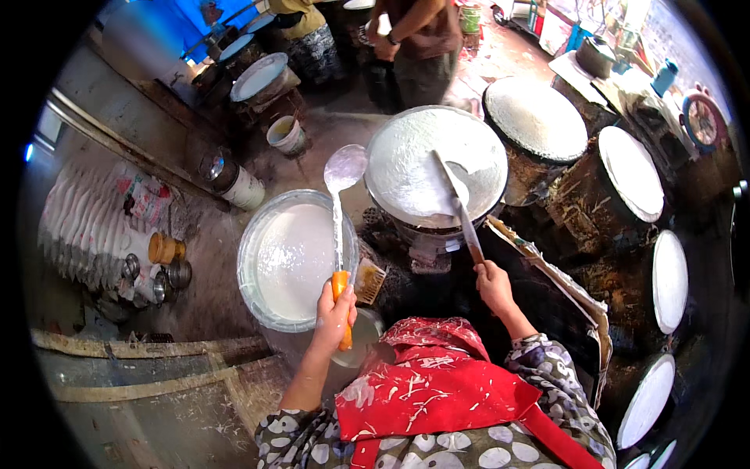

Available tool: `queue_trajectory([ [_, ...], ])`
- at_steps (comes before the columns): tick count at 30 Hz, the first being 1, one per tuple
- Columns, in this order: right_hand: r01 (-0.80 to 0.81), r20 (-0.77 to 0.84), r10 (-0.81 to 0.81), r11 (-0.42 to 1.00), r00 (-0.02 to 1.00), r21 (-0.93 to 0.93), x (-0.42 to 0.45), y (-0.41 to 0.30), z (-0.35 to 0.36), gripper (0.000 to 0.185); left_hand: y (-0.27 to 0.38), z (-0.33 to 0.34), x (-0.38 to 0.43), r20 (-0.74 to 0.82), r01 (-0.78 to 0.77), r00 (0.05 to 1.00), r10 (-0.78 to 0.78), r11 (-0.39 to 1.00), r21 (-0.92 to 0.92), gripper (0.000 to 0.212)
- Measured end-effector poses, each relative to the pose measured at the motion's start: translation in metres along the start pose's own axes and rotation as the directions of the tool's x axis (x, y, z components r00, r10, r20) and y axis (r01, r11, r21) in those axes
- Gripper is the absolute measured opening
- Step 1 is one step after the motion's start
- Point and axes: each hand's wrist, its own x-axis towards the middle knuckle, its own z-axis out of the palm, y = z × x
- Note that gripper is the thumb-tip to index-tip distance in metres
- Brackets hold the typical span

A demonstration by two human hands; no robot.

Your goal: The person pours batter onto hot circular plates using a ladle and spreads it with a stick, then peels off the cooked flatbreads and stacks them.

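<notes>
My left hand (336, 313) grips the orange handle of a batter-coated ladle (345, 167), its bowl raised between a tub and a round griddle. Below and to the left, the wide tub (244, 275) holds white liquid batter (293, 258). In my right hand (495, 288) is a long flat spatula (466, 225), its blade lying over the white batter layer (410, 158) on the round griddle (375, 202). Near the blade, a rounded patch in the layer looks different from the rest. A plastic basket (371, 281) sits between the tub and my body.
More round griddles with white tops (536, 117) curve along the right side. A co-worker (425, 53) stands beyond the griddle, another at upper left. A white bucket (287, 136) stands on the floor. A ragged-edged board (551, 269) rises right of my right hand.
</notes>
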Motion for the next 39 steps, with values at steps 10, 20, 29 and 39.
queue_trajectory([
  [10, 0.088, -0.067, -0.105, 0.97, 0.992, -0.225, 0.004, -0.008, -0.024, 0.024, 0.008, 0.014, -0.002, 0.063, 0.075, 0.995, -0.072, 0.996, -0.047, 0.028],
  [20, 0.225, 0.023, -0.233, 0.904, 0.972, -0.363, 0.03, 0.027, -0.064, 0.027, 0.025, 0.06, 0.013, 0.06, 0.098, 0.994, -0.095, 0.994, -0.055, 0.028],
  [29, 0.433, 0.161, -0.404, 0.795, 0.9, -0.425, 0.059, 0.043, -0.103, 0.025, 0.022, 0.093, 0.018, 0.038, 0.179, 0.984, -0.176, 0.98, -0.09, 0.029],
  [39, 0.612, 0.314, -0.525, 0.657, 0.791, -0.44, 0.11, 0.044, -0.139, 0.014, 0.02, 0.12, 0.014, -0.059, 0.246, 0.966, -0.253, 0.963, -0.114, 0.031],
])
